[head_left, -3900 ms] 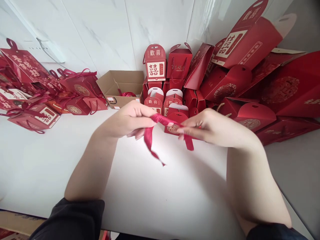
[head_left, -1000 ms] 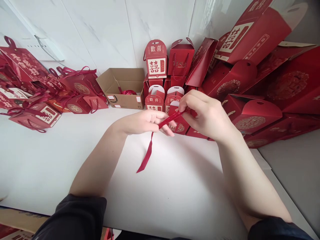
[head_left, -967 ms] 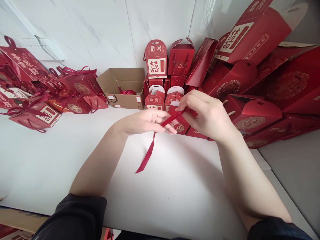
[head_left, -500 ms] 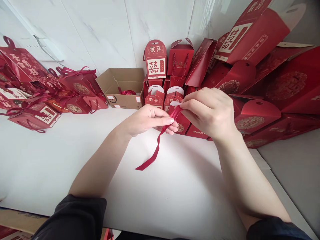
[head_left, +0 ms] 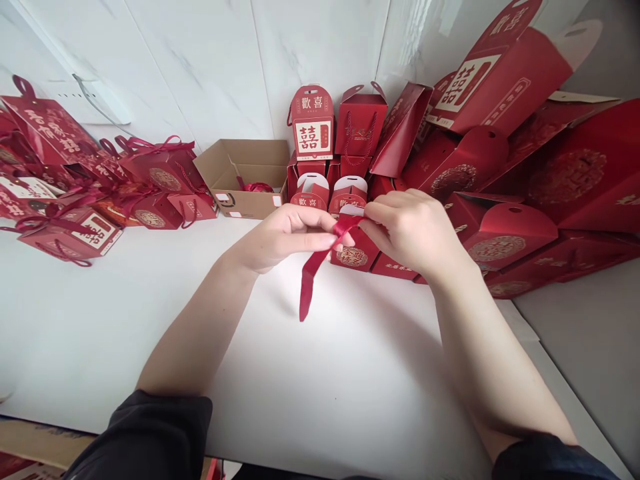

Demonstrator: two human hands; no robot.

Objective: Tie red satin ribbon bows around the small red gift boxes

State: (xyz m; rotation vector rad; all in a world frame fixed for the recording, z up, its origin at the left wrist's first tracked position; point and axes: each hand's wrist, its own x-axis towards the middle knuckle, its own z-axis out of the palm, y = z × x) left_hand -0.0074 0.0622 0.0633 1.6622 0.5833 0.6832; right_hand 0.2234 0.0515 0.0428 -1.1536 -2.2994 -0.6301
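A: Backdrop?
B: Grey-veined, white, marble-look wall panels [head_left: 200, 60] — glossy toward the right.
A: Below?
B: Smooth, flat, white tabletop [head_left: 280, 413] — brightest mid-surface, soft grey shadow [head_left: 410, 340] rightward.

Ribbon [head_left: 315, 262], centre of the frame: red cloth, satin-like, smooth, with a soft sheen
Stacked boxes [head_left: 530, 80], upper right: red printed card, smooth, faintly glossy
Round emblem [head_left: 497, 251], right side: gold, metallic-looking like foil
Cord handle [head_left: 356, 162], upper middle: twisted cord, ridged
Carton [head_left: 253, 205], left of centre: brown cardboard, matt
Wall panels [head_left: 320, 40], top: smooth, glossy, marble-look veining
Tabletop [head_left: 360, 373], lower middle: white, smooth, low sheen; material unclear
Sleeve [head_left: 155, 427], lower left: black cloth, matt
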